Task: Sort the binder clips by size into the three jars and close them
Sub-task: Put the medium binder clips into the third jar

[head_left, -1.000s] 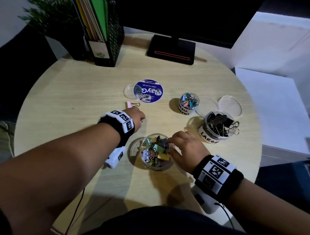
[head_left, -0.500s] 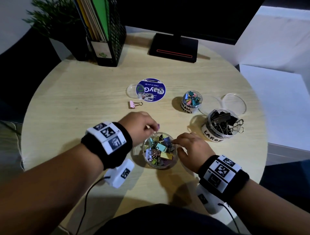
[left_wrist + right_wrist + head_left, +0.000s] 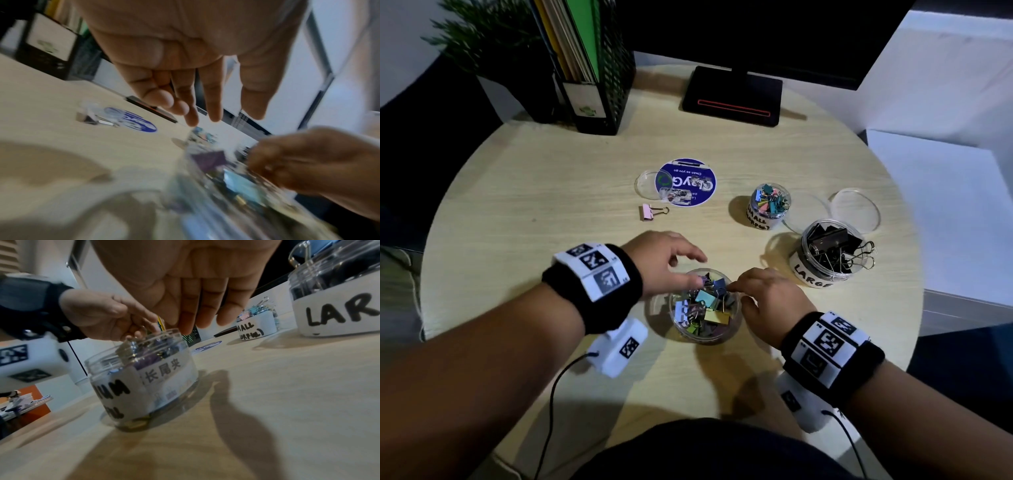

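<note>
The open medium jar (image 3: 723,337) (image 3: 144,378), full of coloured clips, stands near the table's front edge. My left hand (image 3: 688,270) (image 3: 205,113) hovers over its far-left rim, fingers spread and holding nothing. On the jar's right side my right hand (image 3: 739,291) (image 3: 197,321) rests its straight fingertips against the rim. A pink clip (image 3: 652,211) lies loose on the table beyond my left hand. Further right stand the open small jar (image 3: 770,205) with small coloured clips and the open large jar (image 3: 828,253) with black clips.
A small clear lid (image 3: 650,185) and a blue-labelled lid (image 3: 688,181) lie behind the pink clip. Two clear lids (image 3: 854,210) lie behind the large jar. A black file holder (image 3: 599,78), a plant (image 3: 493,41) and a monitor base (image 3: 732,96) line the back.
My left hand came back from beside the pink clip to the medium jar with a purple clip, then opened over the jar. The right hand stayed at the rim.
</note>
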`<act>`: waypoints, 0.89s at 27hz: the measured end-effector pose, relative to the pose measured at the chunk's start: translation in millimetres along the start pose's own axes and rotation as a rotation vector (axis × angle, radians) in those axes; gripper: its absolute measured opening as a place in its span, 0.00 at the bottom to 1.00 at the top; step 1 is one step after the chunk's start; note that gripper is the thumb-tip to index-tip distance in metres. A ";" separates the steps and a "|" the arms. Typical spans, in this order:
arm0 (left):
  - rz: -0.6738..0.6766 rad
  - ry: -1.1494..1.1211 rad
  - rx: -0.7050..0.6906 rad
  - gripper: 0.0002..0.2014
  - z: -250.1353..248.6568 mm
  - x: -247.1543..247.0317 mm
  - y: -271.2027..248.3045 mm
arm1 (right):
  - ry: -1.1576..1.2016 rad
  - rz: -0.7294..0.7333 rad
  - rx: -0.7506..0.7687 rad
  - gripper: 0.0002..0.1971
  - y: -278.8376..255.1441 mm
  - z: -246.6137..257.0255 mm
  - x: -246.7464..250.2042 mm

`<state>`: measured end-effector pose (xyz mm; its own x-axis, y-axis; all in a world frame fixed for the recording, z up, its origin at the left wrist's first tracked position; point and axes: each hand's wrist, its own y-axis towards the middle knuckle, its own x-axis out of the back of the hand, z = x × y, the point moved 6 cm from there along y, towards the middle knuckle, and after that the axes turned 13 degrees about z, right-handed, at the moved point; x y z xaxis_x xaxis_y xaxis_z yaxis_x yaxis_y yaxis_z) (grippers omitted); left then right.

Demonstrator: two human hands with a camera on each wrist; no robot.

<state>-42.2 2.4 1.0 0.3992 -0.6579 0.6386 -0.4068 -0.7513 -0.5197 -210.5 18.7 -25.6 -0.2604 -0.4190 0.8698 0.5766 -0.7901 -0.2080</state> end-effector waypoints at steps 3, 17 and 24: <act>-0.087 0.119 0.136 0.20 26.0 24.1 20.4 | -0.005 0.033 -0.006 0.19 0.1 2.4 1.4; 0.049 0.515 0.464 0.25 91.0 41.1 78.7 | -0.013 0.060 -0.022 0.22 -1.9 0.1 -1.3; 0.237 0.621 0.488 0.12 80.1 20.3 67.8 | 0.001 0.102 -0.029 0.24 -3.8 1.7 -1.9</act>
<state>4.2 -66.1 -66.8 -0.2374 -0.7607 0.6041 0.0371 -0.6285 -0.7769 -210.9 23.3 -25.7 -0.2017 -0.4985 0.8431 0.5779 -0.7556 -0.3084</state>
